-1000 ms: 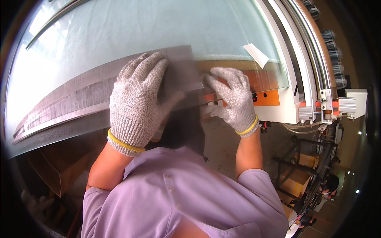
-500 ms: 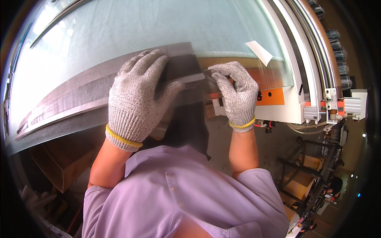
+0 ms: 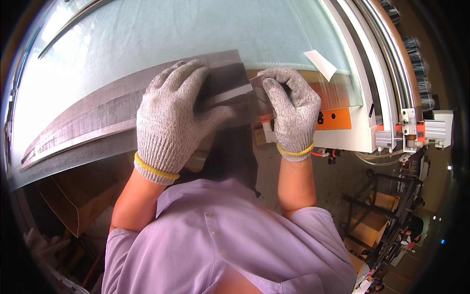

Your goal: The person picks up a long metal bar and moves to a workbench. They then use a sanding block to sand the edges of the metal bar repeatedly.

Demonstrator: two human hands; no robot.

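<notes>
A long grey metal strip (image 3: 98, 115) runs along the near edge of a big glass sheet (image 3: 171, 34) on a work table. My left hand (image 3: 169, 120), in a grey knit glove with a yellow cuff, lies flat on the strip's right part, fingers spread. My right hand (image 3: 291, 105), gloved the same way, is curled at the strip's right end, where its fingertips pinch the end (image 3: 257, 81) of the strip. A dark film or sheet (image 3: 230, 147) hangs from the strip below my hands.
A white frame with an orange panel (image 3: 338, 120) borders the glass on the right, with rails (image 3: 387, 59) and a bracket (image 3: 416, 132) beyond. A white tag (image 3: 320, 63) lies on the glass. Brown board (image 3: 68, 196) leans lower left. Racks and boxes (image 3: 377, 225) stand on the floor at right.
My right hand has moved up and left from the orange panel to the strip's end and curled onto it. My left hand has stayed pressed on the strip.
</notes>
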